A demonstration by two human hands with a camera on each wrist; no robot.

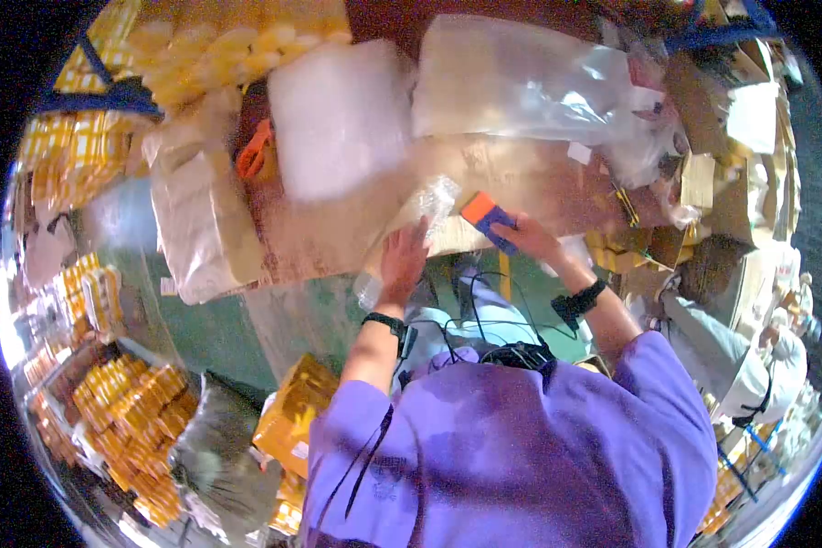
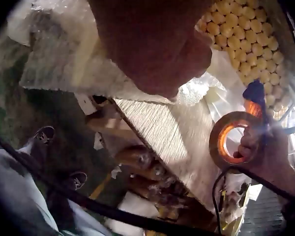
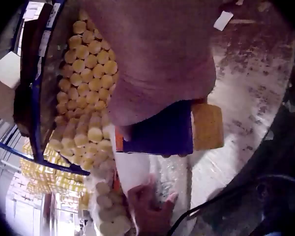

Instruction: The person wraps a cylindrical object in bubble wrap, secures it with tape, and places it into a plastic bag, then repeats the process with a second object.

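A strip of clear bubble wrap [image 1: 437,199] lies at the near edge of the cardboard-covered table [image 1: 320,233]. My left hand [image 1: 404,260] rests on the wrap with its fingers extended; the right wrist view shows this hand [image 3: 151,209] with thumb and fingers apart. Just to the right, my right hand [image 1: 534,239] grips a blue and orange tape dispenser [image 1: 489,219], held clear of the wrap. In the left wrist view, fingers of the right hand [image 2: 273,157] show through the tape roll [image 2: 220,142]. The dispenser [image 3: 160,129] partly hides the right hand's fingertips.
A white foam-like stack [image 1: 338,119] and a large clear plastic bag [image 1: 521,82] lie at the table's far side. A brown paper-like package [image 1: 201,215] is at left, near an orange object [image 1: 254,149]. Black cables [image 1: 493,324] hang before the body. Yellow-capped items [image 3: 88,64] stand beyond.
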